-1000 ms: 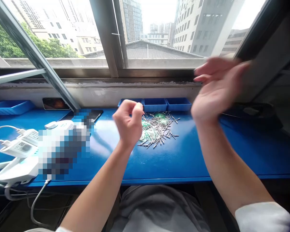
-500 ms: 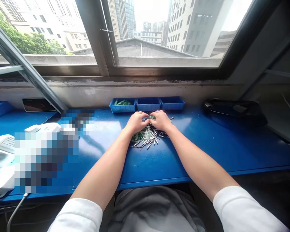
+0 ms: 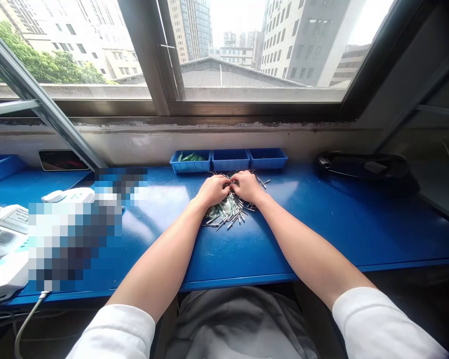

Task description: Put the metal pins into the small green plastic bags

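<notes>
A loose pile of thin metal pins with thicker ends, like blind rivets (image 3: 230,218), lies on the blue table, mixed with small green pieces (image 3: 220,209). Over the pile's left side, my left hand (image 3: 213,190) is closed, its thumb and fingers curled together. Facing it on the right, my right hand (image 3: 247,184) is also closed, with its fingertips almost meeting the left ones. Something small and dark shows between the fingertips, too little of it to name. The hands cover the back part of the pile.
Behind the hands, three blue bins stand in a row: a left bin (image 3: 183,167) with green pieces, a middle bin (image 3: 230,163) and a right bin (image 3: 268,162). A black case (image 3: 362,167) lies right, a phone (image 3: 63,160) and white power strip (image 3: 7,269) left.
My fingertips have drawn closer together over the pile, and the green piece seen between them is no longer visible. The view has shifted slightly.
</notes>
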A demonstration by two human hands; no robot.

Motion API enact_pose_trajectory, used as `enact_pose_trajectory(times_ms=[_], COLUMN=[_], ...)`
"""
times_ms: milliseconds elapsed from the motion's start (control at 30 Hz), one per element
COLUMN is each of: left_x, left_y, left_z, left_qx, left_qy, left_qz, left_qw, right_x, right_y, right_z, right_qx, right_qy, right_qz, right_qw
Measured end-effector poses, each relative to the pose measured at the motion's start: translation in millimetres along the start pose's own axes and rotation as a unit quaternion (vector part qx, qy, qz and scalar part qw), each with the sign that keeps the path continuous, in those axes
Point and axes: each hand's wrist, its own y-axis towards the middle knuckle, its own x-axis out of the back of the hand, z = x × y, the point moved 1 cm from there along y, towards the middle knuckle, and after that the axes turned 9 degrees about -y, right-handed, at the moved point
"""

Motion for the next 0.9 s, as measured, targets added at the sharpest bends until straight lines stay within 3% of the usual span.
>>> enact_pose_trajectory(times_ms=[333, 500, 667, 900], left_x=[1.0, 4.7, 8.3, 8.1], left_y=[0, 2, 3, 2], left_z=[-2, -4, -2, -1], left_qx=[0.004, 0.004, -0.011, -0.037], left_qy=[-0.018, -0.020, -0.049, -0.064], left_qz=[-0.016, -0.055, -0.087, -0.089], left_qw=[1.000, 0.998, 0.995, 0.993], right_x=[0, 7, 8, 9], right_y=[2, 2, 2, 1], right_z=[-6, -9, -13, -16], right_qx=[0.030, 0.001, -0.027, -0.015], right_qy=[0.076, 0.207, 0.308, 0.293], right_qz=[-0.066, -0.113, -0.086, -0.072], right_qw=[0.994, 0.972, 0.947, 0.953])
